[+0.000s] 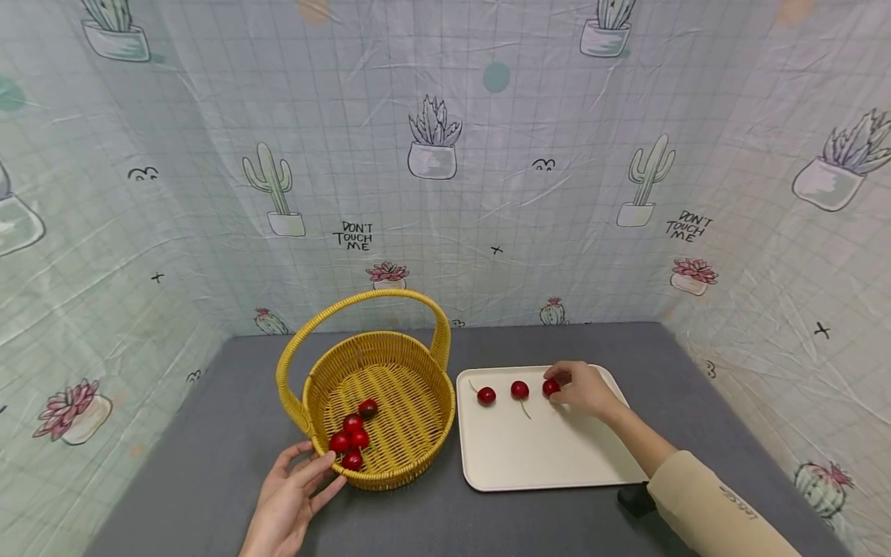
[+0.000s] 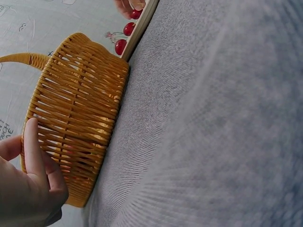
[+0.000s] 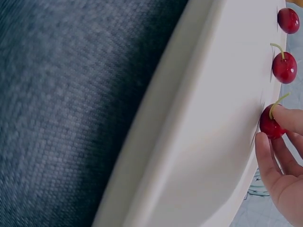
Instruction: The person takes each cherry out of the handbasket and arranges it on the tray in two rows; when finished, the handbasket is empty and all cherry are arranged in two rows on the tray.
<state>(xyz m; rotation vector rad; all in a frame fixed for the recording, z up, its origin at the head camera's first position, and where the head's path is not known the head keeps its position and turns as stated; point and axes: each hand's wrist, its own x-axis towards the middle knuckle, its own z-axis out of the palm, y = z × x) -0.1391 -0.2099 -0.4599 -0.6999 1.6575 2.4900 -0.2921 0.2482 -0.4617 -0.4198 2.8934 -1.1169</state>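
On the left, a round yellow wicker basket (image 1: 379,476) with a tall arched handle has several red cherries (image 1: 353,423) inside, bunched near its left wall. My left hand (image 1: 288,495) holds the basket's near-left rim; in the left wrist view its fingers (image 2: 34,146) lie against the woven outer wall. My right hand (image 1: 583,391) is over the white tray (image 1: 543,456), pinching a cherry (image 3: 271,124) between thumb and fingertips at the tray surface. Left of it on the tray lie a middle cherry (image 1: 520,390) and a left cherry (image 1: 486,396), both with stems, forming a row.
The tray lies just right of the basket on a grey cloth-covered table (image 1: 418,526). Behind and at both sides hangs a plastic curtain (image 1: 501,193) printed with cacti. A small black object (image 1: 636,500) sits under the right sleeve, by the tray's near-right corner.
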